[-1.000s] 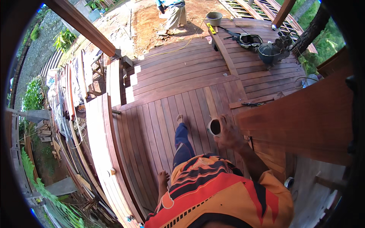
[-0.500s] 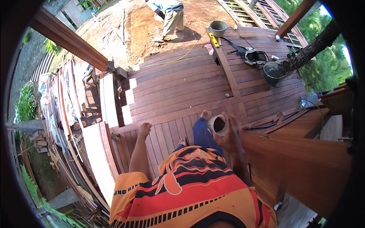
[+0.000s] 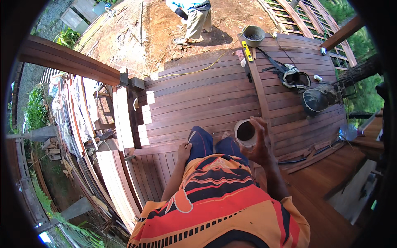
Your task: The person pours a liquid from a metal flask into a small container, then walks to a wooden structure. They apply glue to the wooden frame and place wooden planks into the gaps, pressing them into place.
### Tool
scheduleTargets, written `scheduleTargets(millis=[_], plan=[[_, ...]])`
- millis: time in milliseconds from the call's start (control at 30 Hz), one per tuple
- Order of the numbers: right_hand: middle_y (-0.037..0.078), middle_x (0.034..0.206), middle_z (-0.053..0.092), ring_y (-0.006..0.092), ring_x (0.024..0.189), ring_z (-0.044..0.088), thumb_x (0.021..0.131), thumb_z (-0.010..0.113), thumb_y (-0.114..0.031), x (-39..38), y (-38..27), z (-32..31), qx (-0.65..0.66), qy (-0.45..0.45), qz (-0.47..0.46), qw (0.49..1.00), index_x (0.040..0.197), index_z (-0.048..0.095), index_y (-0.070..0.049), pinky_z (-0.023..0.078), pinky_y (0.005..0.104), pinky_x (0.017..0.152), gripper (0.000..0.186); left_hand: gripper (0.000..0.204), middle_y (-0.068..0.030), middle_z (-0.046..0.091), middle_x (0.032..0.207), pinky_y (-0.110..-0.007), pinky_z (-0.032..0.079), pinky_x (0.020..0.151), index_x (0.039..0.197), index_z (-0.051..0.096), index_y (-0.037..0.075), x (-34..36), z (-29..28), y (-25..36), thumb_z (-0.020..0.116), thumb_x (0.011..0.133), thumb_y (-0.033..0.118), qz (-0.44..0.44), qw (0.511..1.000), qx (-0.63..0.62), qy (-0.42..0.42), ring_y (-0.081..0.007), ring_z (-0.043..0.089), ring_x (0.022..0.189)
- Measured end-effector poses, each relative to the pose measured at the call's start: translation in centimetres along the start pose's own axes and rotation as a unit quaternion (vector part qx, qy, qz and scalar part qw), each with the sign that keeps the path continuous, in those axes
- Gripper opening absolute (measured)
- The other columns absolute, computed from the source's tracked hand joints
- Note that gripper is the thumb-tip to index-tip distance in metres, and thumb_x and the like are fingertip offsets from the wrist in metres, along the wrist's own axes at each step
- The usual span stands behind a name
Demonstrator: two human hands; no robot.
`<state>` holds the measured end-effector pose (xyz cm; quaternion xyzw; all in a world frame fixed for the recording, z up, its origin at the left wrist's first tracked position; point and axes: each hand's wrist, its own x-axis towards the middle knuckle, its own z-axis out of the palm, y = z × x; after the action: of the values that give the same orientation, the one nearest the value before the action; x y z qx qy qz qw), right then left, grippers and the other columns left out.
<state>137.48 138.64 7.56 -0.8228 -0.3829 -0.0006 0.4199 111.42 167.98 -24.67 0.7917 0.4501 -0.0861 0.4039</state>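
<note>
Head view: right hand [image 3: 261, 142] grips cup [image 3: 245, 133] above open deck [image 3: 198, 99].

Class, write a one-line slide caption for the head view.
On a wooden deck, the right hand holds a white cup of dark liquid; the left hand rests on the thigh.

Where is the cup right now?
In the head view, the cup sits just right of centre, held up in the right hand above the wooden deck, beside the person's blue-clad knees.
</note>
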Motion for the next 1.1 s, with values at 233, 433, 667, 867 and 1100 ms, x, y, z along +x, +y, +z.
scheduleTargets(millis=[233,433,667,867,1100], plan=[[0.02,0.137,0.053,0.0422,0.126,0.053,0.06,0.097,-0.025,8.7,5.2,1.1,-0.031,0.011,0.004,0.999,0.149,0.039,-0.011,0.046,0.0556,0.103,0.107,0.055,-0.0241,0.072,0.117,-0.042,0.055,0.091,0.125,0.066,-0.005,14.1,-1.3,0.8,0.073,0.092,0.039,0.042,0.99,0.077,-0.108,-0.0329,0.071,0.105],[0.018,0.133,0.059,0.0393,0.121,0.059,0.063,0.098,-0.036,16.1,7.8,6.4,-0.052,0.107,-0.02,0.993,0.148,0.04,-0.008,0.043,0.0545,0.103,0.107,0.049,-0.0105,0.071,0.098,-0.031,0.052,0.062,0.126,0.065,-0.003,27.6,-0.1,5.2,0.073,0.094,0.033,-0.087,0.974,-0.085,-0.191,-0.0165,0.065,0.079],[0.019,0.132,0.057,0.0402,0.119,0.057,0.065,0.097,-0.037,23.7,11.7,9.4,-0.038,0.105,-0.025,0.993,0.149,0.041,-0.009,0.044,0.0544,0.101,0.105,0.033,-0.0029,0.064,0.096,-0.025,0.046,0.055,0.121,0.063,0.003,37.0,-1.7,12.6,0.066,0.099,0.027,-0.094,0.948,-0.265,-0.152,-0.0104,0.061,0.072],[0.02,0.133,0.056,0.0415,0.121,0.057,0.065,0.097,-0.041,28.8,16.9,11.2,-0.041,0.104,-0.031,0.993,0.148,0.042,-0.009,0.044,0.0547,0.103,0.104,0.021,-0.0008,0.063,0.086,-0.023,0.045,0.054,0.105,0.065,0.005,39.4,-1.1,11.7,0.065,0.1,0.026,-0.124,0.947,-0.257,-0.147,-0.0095,0.061,0.07],[0.02,0.134,0.057,0.0396,0.123,0.057,0.064,0.098,-0.039,34.8,28.9,16.8,0.056,0.11,-0.066,0.99,0.15,0.038,-0.009,0.043,0.0534,0.104,0.109,0.023,-0.004,0.065,0.088,-0.026,0.048,0.057,0.107,0.067,0.003,45.5,5.2,7.7,0.064,0.101,0.025,-0.201,0.911,-0.342,-0.112,-0.0124,0.062,0.07]])
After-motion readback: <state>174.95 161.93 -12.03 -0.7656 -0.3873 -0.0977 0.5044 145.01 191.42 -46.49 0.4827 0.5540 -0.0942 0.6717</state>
